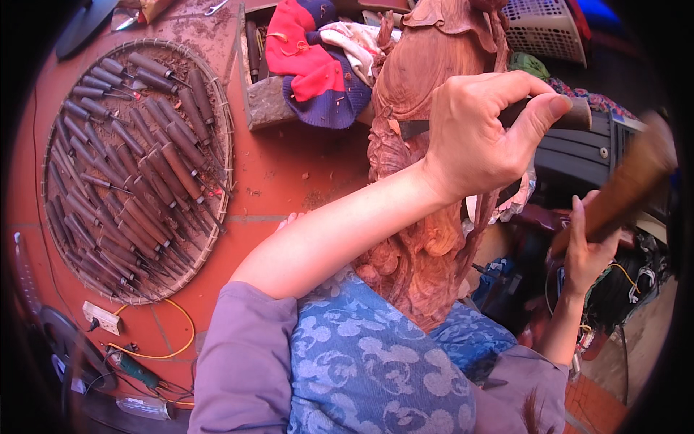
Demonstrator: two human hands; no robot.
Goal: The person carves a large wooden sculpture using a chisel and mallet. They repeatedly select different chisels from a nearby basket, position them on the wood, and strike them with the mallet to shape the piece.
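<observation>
A tall reddish wooden carving (423, 253) stands against my lap, reaching up to the top of the view. My left hand (484, 130) is shut on a chisel (575, 116). Its dark blade (412, 129) is set sideways against the upper part of the carving. To the right and lower, my right hand (585, 253) grips the handle of a wooden mallet (632, 184), which is blurred and held up beside the chisel's handle end. My blue patterned apron (369, 362) lies below the carving.
A round woven tray (224, 123) on the red tiled floor at left holds several wooden-handled chisels. Red and blue cloths (311, 65) lie on a wooden box. A white plastic basket (542, 29) sits at the top right. A power strip (101, 318) with a yellow cord lies lower left.
</observation>
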